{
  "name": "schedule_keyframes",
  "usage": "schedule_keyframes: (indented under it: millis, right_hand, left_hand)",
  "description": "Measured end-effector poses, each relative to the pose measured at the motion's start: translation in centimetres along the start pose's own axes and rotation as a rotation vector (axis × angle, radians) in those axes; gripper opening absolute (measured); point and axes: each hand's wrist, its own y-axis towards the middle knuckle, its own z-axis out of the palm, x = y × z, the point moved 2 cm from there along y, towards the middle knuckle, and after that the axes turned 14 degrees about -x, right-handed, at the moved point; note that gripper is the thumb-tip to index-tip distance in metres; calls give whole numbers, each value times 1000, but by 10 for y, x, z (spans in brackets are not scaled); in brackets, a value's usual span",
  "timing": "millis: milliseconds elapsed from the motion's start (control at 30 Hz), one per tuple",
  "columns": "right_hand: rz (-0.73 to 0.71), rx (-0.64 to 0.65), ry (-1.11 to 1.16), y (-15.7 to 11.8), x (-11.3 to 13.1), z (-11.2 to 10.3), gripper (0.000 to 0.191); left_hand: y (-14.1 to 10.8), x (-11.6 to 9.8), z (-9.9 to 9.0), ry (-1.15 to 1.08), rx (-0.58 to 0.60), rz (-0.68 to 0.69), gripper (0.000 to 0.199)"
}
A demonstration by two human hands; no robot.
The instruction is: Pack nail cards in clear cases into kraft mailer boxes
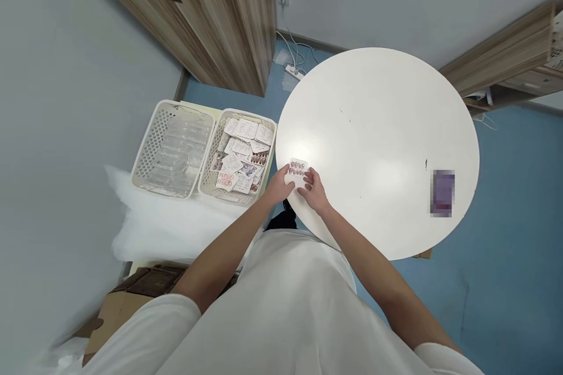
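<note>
A small white card (298, 168) with rows of shiny pinkish-brown oval pieces is at the near left edge of the round white table (373, 129). My left hand (279, 186) grips the card's left side between thumb and fingers. On the card's right, my right hand (314, 190) has its fingers apart and slightly curled, close to the edge of the card. Left of the table stands a white basket (206, 173) filled with similar cards, some showing printed text and some showing coloured pieces.
Another white basket (137, 169) holds clear plastic packs. White wrapping material (153, 225) lies below the baskets, with cardboard boxes (112, 316) nearer me. A blurred purple item (442, 193) is at the table's right. A power strip (294, 72) rests on the floor beyond.
</note>
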Motion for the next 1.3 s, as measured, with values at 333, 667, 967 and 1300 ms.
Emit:
schedule_keyframes:
  millis: [333,667,967,1300]
  right_hand:
    - [-75,53,-56,0,-10,-3,83]
    - [-59,124,-65,-49,-45,-34,74]
    - [-59,294,-68,-109,-72,-85,48]
    - [-62,291,-98,-127,-86,-122,36]
  left_hand:
    - [-2,10,9,-132,-119,27,60]
    - [-51,16,21,-293,-275,-65,49]
    - [-138,21,39,-272,-344,-99,38]
    - [-213,34,35,-259,-428,-137,39]
